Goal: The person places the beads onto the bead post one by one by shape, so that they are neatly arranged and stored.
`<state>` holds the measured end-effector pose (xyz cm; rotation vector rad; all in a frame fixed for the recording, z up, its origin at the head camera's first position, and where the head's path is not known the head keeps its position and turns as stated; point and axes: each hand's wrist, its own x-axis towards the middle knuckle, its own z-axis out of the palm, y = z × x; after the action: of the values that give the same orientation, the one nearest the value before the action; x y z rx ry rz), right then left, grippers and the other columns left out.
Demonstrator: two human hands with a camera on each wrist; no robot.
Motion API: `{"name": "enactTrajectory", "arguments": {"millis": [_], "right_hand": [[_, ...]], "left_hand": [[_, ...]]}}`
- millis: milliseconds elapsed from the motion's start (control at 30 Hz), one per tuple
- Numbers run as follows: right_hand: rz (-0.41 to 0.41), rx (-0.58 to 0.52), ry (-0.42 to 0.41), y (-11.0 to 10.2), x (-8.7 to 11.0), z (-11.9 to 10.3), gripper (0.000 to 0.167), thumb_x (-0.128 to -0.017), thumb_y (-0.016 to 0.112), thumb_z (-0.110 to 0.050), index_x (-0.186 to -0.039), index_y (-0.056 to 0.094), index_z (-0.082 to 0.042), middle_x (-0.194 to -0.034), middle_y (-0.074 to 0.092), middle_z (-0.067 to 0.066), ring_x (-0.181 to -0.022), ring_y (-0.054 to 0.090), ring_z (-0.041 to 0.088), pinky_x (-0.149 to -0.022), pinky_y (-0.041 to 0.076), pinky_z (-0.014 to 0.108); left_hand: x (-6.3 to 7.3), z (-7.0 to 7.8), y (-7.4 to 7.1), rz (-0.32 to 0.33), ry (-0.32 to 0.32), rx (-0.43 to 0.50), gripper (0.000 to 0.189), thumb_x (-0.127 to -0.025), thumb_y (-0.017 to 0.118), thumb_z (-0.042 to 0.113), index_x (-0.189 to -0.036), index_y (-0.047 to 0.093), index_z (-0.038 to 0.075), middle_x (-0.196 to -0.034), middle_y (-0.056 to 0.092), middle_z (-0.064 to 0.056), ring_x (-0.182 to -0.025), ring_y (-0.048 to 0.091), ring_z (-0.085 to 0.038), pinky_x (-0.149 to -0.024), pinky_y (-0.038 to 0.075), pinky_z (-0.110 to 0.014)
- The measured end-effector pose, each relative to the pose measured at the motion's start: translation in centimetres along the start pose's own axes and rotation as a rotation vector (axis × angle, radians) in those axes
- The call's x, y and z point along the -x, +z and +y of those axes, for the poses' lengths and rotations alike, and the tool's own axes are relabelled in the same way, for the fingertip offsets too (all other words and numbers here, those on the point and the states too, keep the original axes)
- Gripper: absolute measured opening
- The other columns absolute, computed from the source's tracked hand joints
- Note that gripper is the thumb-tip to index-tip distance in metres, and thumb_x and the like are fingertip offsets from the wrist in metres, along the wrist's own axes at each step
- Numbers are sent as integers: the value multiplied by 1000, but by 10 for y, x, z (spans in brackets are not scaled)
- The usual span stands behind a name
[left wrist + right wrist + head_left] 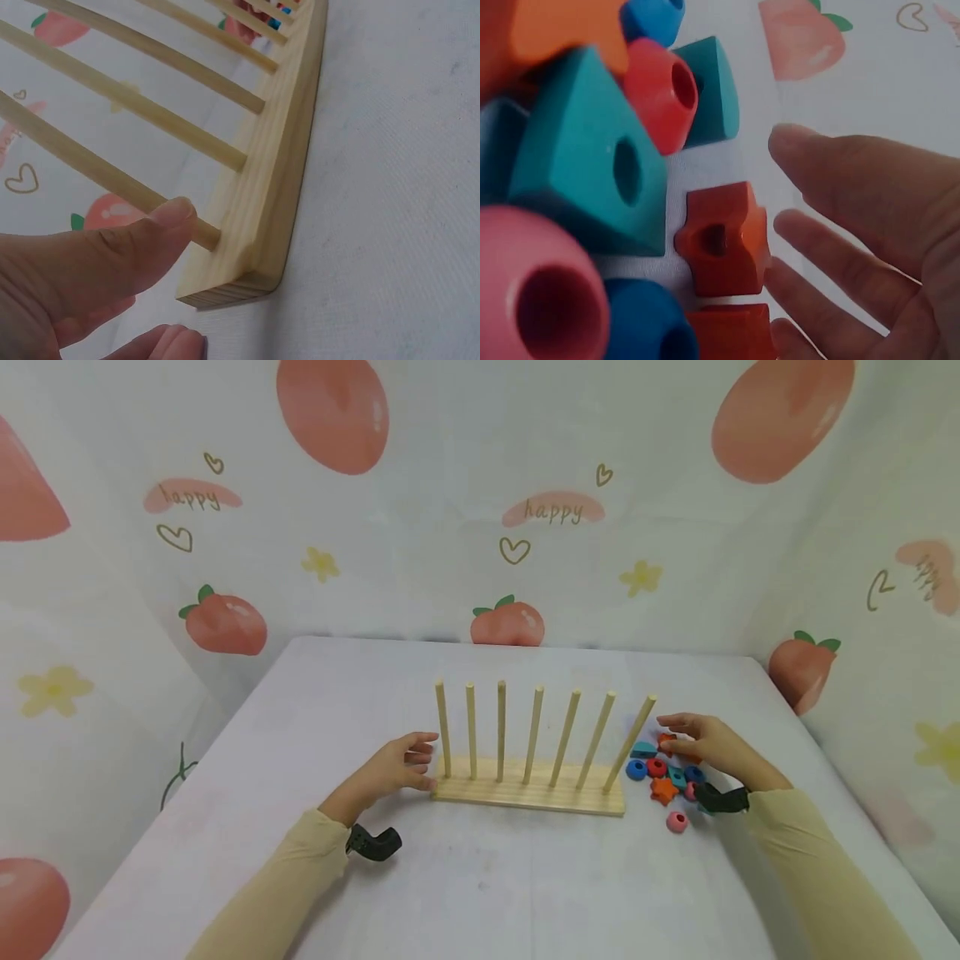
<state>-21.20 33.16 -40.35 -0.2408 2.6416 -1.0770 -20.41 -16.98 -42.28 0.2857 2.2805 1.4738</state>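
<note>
A wooden peg rack (pixel 525 795) with several upright round pegs (pixel 501 731) stands mid-table. At its left end is my left hand (pixel 390 768), fingers loosely bent. In the left wrist view the thumb (pixel 169 214) overlaps the end peg (pixel 82 161); whether it touches cannot be told. My right hand (pixel 705 745) reaches over a group of coloured beads right of the rack. Its spread fingers (pixel 817 307) are beside an orange-red star bead (pixel 724 240), gripping nothing; slight contact cannot be ruled out. Nearby are a teal triangular bead (pixel 585 165) and a red bead (pixel 656 94).
A pink bead (pixel 677 822) lies nearest the front of the group. Also there are an orange star bead (pixel 664 791) and a blue bead (pixel 636 769). Behind the white tabletop (pixel 480 893) hangs a peach-printed cloth (pixel 420 560).
</note>
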Motion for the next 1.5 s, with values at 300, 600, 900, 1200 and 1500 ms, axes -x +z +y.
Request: {"name": "enactTrajectory", "arguments": {"millis": [300, 600, 900, 1200, 1500], "right_hand": [[-31, 16, -23, -1, 0, 8, 52, -94, 63, -23, -134, 50, 7, -132, 52, 34, -102, 63, 29, -79, 60, 30], [-53, 25, -26, -3, -1, 14, 49, -92, 66, -20, -132, 54, 6, -126, 58, 28, -97, 60, 24, -74, 57, 21], [-41, 62, 3, -3, -4, 18, 49, -92, 67, -25, -131, 57, 3, -124, 60, 24, -97, 58, 23, -75, 56, 21], [-37, 59, 14, -3, -4, 15, 49, -91, 68, -25, -130, 58, 3, -121, 62, 23, -95, 57, 22, -74, 56, 20], [-37, 45, -4, -4, -4, 15, 46, -91, 67, -20, -128, 58, 6, -117, 63, 24, -92, 60, 21, -72, 58, 22]], "left_hand": [[-5, -1, 7, -29, 8, -42, 88, -69, 83, -3, -144, 37, -5, -138, 44, -25, -122, 51, -35, -101, 50, -38], [-13, 2, 10, -65, 36, -137, 81, -63, 85, -9, -135, 49, -5, -129, 45, -23, -117, 55, -30, -97, 52, -33], [-15, 3, 11, -75, 38, -198, 72, -61, 84, -12, -128, 58, -2, -117, 44, -18, -113, 57, -29, -93, 54, -31], [-15, 1, 12, -52, 35, -230, 69, -60, 85, -11, -124, 62, 0, -117, 46, -16, -109, 56, -26, -95, 53, -33], [-15, 4, 13, -40, 16, -237, 69, -60, 85, -12, -124, 62, 0, -115, 47, -15, -107, 56, -25, -93, 54, -32]]}}
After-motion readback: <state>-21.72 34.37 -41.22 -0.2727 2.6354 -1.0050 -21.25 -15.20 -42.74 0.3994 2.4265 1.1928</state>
